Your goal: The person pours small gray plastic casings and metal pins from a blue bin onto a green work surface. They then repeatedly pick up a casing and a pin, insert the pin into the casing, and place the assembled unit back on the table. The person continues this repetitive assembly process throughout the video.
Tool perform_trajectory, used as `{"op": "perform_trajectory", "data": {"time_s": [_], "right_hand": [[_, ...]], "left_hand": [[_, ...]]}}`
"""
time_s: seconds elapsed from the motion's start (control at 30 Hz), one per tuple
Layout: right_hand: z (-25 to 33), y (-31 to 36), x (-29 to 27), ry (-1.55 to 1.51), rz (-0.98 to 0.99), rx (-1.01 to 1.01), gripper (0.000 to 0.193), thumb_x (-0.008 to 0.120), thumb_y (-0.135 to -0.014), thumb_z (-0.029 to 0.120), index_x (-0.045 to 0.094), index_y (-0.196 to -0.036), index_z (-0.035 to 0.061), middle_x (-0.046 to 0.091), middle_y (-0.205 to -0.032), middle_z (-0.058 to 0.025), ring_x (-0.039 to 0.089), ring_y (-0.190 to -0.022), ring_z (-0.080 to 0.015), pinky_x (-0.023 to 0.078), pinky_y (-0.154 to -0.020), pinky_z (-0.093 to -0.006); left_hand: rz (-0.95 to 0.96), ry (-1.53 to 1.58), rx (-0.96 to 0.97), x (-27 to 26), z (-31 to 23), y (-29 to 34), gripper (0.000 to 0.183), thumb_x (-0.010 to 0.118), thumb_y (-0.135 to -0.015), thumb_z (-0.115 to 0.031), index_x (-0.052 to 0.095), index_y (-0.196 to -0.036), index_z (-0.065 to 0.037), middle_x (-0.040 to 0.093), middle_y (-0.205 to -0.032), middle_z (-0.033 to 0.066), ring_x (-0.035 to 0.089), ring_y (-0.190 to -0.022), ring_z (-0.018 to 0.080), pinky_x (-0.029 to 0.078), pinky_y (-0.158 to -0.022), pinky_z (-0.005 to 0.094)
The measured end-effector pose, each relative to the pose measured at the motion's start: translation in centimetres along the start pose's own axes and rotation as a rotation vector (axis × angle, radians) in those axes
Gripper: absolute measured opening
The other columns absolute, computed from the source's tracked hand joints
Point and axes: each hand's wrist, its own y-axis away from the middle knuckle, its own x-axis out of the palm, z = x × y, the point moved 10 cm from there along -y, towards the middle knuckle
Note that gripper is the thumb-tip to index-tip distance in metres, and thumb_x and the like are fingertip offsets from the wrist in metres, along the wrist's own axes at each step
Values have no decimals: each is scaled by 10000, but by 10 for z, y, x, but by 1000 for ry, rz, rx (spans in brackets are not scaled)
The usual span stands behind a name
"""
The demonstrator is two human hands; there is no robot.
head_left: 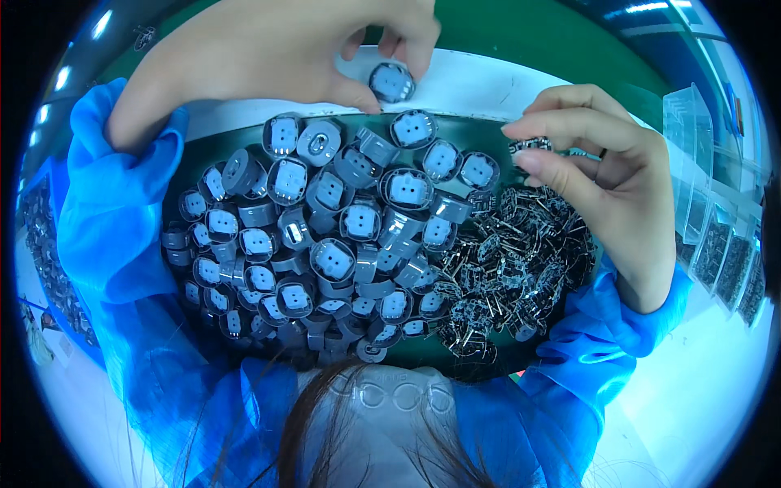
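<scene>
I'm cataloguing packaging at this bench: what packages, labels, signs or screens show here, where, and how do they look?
Clear plastic blister trays: stacked along the right edge, see-through, with rows of dark parts inside.
Paper sheet: on the table at far left, pale with small coloured marks, too blurred to tell more.
No signs or screens show.

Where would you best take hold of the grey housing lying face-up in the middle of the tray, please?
By its curved outer rim, pinched from above. That grey housing lies flat on top of the pile with its pale face up and both sides exposed, so fingertips could probably close across the rim as the left hand does on its own housing.
</scene>
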Motion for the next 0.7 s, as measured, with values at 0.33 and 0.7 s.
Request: {"op": "perform_trajectory", "data": {"time_s": [0.33, 0.7], "right_hand": [[0, 0, 5, -88, -3, 10, 157, 766, -858, -19, 738, -1012, -37, 734, -934, -95, 690, -836, -107, 526, -738, -205], [8, -3, 9, -182, -145, -36, 171, 764, -862, -28, 705, -1020, -56, 735, -1003, -114, 712, -857, -136, 558, -765, -243]], "left_hand": [[13, -91, -30, 12, 35, -4, 518, 846, -795, -363, 647, -1105, 1, 572, -979, 105, 565, -788, 250, 475, -685, 368], [-280, 248, 211, -2, 20, -3, 316, 840, -807, -117, 706, -1085, -45, 676, -1033, 95, 693, -819, 181, 631, -703, 295]]}}
